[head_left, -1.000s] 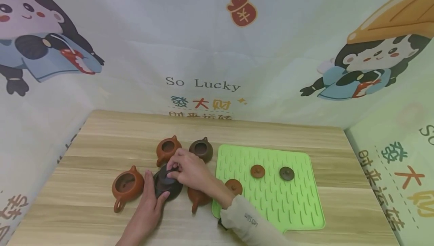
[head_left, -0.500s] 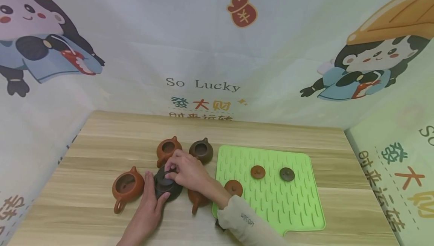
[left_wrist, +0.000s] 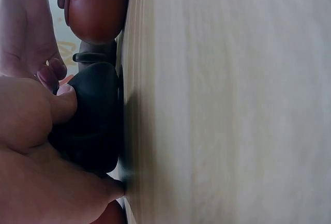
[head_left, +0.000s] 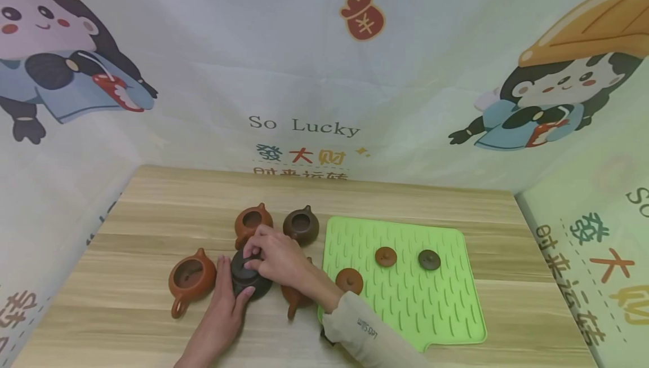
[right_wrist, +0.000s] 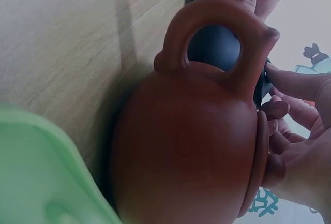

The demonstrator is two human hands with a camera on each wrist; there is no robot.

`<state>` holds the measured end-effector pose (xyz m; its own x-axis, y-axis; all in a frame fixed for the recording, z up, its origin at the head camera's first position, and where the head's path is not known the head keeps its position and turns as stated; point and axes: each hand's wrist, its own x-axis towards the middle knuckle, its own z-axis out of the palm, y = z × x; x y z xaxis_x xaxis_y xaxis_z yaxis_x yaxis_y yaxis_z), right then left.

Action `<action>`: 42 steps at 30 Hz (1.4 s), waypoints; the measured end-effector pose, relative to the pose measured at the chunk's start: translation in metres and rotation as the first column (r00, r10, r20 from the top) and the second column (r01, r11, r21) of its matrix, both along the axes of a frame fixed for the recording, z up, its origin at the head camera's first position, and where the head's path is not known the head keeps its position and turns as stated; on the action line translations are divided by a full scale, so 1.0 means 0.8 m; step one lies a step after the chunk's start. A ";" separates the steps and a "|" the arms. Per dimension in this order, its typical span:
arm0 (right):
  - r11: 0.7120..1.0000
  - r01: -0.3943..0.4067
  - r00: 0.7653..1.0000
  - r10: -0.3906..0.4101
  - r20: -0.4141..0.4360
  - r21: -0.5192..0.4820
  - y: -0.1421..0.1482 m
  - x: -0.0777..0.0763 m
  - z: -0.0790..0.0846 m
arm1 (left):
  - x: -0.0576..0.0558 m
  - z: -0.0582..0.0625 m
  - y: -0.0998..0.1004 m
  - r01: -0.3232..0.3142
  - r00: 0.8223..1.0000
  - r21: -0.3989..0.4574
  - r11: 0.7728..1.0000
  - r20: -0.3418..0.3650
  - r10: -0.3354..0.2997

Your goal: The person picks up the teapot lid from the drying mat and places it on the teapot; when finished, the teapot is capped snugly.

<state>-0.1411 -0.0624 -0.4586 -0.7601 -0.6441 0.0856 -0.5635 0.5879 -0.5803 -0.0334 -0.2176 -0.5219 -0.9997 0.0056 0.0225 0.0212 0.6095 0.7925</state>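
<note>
A black teapot point(head_left: 258, 288) stands on the wooden table with my left hand point(head_left: 221, 310) around it, fingers along its left side and thumb at the front. My right hand point(head_left: 281, 258) pinches the black lid point(head_left: 241, 270) by its knob at the teapot's mouth; fingers cover part of the knob. In the left wrist view, the left thumb point(left_wrist: 64, 102) presses the teapot's dark side. Beneath my right wrist is a lidded reddish-brown teapot point(right_wrist: 186, 141), partly hidden in the head view.
Left stands a lidless orange-brown teapot point(head_left: 205, 286); behind are another orange-brown one point(head_left: 239, 226) and a dark brown one point(head_left: 310, 234), both lidless. A green mat point(head_left: 405, 306) at right bears two orange-brown lids point(head_left: 386, 256) and a dark lid point(head_left: 429, 260).
The black lid has shifted slightly left and looks flatter over the teapot's mouth, with my right hand moving along. My left hand keeps its hold.
</note>
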 end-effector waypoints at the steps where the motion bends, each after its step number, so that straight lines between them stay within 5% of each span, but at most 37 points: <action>1: 1.000 -0.002 1.000 0.002 -0.006 0.006 0.000 0.000 0.000 | -0.001 0.000 0.000 0.001 1.000 -0.006 1.000 0.005 -0.001; 32: 0.999 0.003 1.000 -0.003 0.015 0.052 -0.002 0.009 -0.006 | -0.004 0.017 0.001 0.012 0.987 -0.032 0.999 0.158 -0.007; 37: 0.997 -0.020 0.999 0.017 0.027 0.079 -0.002 0.007 -0.005 | -0.005 0.014 -0.001 -0.002 0.991 -0.037 0.999 0.137 0.007; 42: 0.998 -0.036 0.999 0.034 0.041 0.047 0.011 0.006 0.002 | -0.004 -0.009 -0.008 -0.021 0.999 -0.081 0.996 0.033 0.024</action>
